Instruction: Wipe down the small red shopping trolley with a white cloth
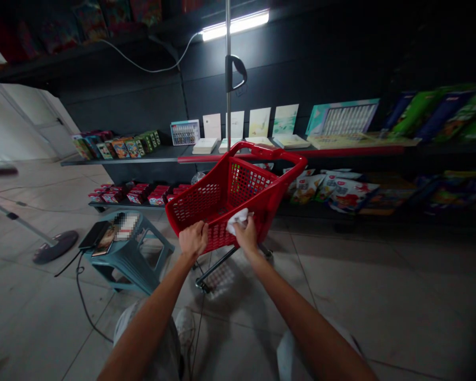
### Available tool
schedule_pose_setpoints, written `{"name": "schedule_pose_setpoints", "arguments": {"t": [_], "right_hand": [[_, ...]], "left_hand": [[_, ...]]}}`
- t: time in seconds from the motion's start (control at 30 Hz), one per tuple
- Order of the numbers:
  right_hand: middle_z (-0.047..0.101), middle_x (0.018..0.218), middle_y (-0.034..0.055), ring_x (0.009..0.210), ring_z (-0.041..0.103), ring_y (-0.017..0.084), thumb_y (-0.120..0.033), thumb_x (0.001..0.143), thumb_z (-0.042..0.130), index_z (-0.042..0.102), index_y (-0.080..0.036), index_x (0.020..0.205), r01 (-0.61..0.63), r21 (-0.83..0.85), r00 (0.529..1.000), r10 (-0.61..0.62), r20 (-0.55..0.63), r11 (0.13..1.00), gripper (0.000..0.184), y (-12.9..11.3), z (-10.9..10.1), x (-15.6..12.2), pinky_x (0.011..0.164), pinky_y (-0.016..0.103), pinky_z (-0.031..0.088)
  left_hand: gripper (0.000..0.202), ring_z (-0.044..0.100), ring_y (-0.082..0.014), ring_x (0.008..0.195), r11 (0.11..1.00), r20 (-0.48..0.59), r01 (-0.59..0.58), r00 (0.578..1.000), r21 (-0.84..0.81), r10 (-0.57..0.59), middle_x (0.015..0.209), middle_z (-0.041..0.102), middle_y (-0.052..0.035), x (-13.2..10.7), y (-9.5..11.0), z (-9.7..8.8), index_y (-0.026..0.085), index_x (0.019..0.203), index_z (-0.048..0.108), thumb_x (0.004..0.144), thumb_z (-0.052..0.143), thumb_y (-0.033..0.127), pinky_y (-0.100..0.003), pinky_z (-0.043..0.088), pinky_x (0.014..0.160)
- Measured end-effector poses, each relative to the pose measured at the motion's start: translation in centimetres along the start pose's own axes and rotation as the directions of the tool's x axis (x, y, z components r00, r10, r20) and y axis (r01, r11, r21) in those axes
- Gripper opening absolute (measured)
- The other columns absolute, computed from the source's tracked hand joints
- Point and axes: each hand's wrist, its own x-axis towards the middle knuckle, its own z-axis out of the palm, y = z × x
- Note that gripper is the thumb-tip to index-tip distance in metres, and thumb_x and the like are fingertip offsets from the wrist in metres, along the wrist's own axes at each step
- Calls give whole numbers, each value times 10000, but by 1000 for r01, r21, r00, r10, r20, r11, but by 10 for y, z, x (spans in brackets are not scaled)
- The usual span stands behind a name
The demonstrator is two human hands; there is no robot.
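A dark wall of shelves (341, 152) runs behind the red shopping cart (257, 202), with upright booklets (258, 121) and boxed marker sets (341, 119) on the middle level. A thin metal pole (228, 116) rises between the cart and the camera's view of the booklets, crossing in front of a lit tube (238, 25). To the left, a blue-grey stool (133, 264) stands near the cart, and beyond it a round stand base (55, 247) sits on the tiled floor (325, 301).

The pole runs out of the top edge; its foot is hidden behind the cart. One item (127, 226) on the stool is pixelated, and the green and blue packets (440, 114) at far right are smeared.

The cart's basket opens upward, but its bottom is too shadowed to make out fully — coloured spots show through the lattice. Red boxes (143, 193) and snack bags (349, 190) fill the lowest shelf.

The left hand (193, 239) curls closed over the cart's near rim. The right hand (246, 233) pinches a crumpled white cloth (238, 218) — against the cart's near side, just right of the left hand.
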Motion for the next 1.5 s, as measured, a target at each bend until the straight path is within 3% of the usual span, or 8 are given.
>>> {"name": "schedule_pose_setpoints", "arguments": {"t": [0.23, 0.53, 0.67, 0.8, 0.97, 1.07, 1.2, 1.5], "right_hand": [[634, 1159, 149, 1047, 643, 267, -326, 835, 641, 618, -177, 1179, -103, 357, 980, 34, 196, 928, 376, -79, 30, -69, 933, 392, 537], [674, 996, 57, 933, 643, 228, -227, 760, 682, 649, -211, 1016, -1, 238, 928, -88, 363, 971, 259, -70, -13, -40, 868, 344, 512], [669, 1043, 86, 951, 628, 235, -233, 788, 643, 662, -202, 1060, 108, 114, 962, -133, 237, 988, 275, -40, -57, -4, 903, 362, 497], [673, 1031, 99, 931, 618, 243, -306, 757, 669, 657, -189, 1035, 1, 39, 999, 1, -47, 999, 302, 2, -103, 43, 914, 382, 494], [685, 1094, 112, 941, 629, 252, -430, 683, 721, 617, -180, 1099, -271, 187, 889, 320, -326, 944, 496, 39, -131, 71, 908, 397, 499], [683, 1118, 114, 960, 630, 246, -449, 692, 690, 603, -185, 1120, -244, 206, 906, 298, -300, 948, 510, 39, -118, 52, 910, 392, 502], [711, 1063, 89, 948, 663, 246, -471, 663, 726, 605, -203, 1091, -336, 341, 931, 364, -19, 878, 519, 19, -81, 2, 882, 368, 525], [755, 963, 52, 867, 732, 240, -385, 606, 755, 605, -228, 1010, -768, 582, 584, 665, 466, 267, 459, -25, -2, -76, 698, 316, 581]], "left_hand": [[449, 663, -200, 815, 999, 32, 29, 999, 24, -29, 926, 752, -56, -2, 8, -5, 233, 945, 677, 1067, 335, 497, -296, 314, 658], [498, 657, -194, 843, 1000, 35, 16, 999, 23, -17, 964, 757, -64, -7, 7, -7, 224, 941, 665, 1061, 315, 557, -292, 304, 659], [413, 648, -179, 825, 1000, 2, -17, 1000, 7, 17, 924, 746, -42, -11, 3, -4, 228, 927, 653, 1069, 350, 471, -296, 294, 655], [387, 642, -169, 816, 998, -30, -58, 998, -3, 58, 902, 739, -32, -17, -5, -3, 227, 906, 646, 1075, 347, 405, -302, 286, 655], [392, 626, -168, 786, 996, -48, -91, 995, -5, 90, 861, 724, -40, -25, -10, -1, 219, 875, 636, 1068, 352, 407, -303, 274, 647], [390, 628, -169, 785, 995, -47, -97, 994, -5, 97, 849, 722, -37, -25, -9, -1, 223, 860, 626, 1064, 355, 415, -305, 273, 646], [388, 646, -174, 830, 996, -30, -90, 996, -28, 89, 871, 733, -34, -20, -3, -2, 232, 863, 625, 1063, 353, 423, -300, 289, 658], [392, 651, -180, 864, 993, 19, -116, 993, -18, 116, 938, 741, -37, -14, 22, 2, 236, 921, 627, 1079, 316, 415, -297, 317, 673]]}}
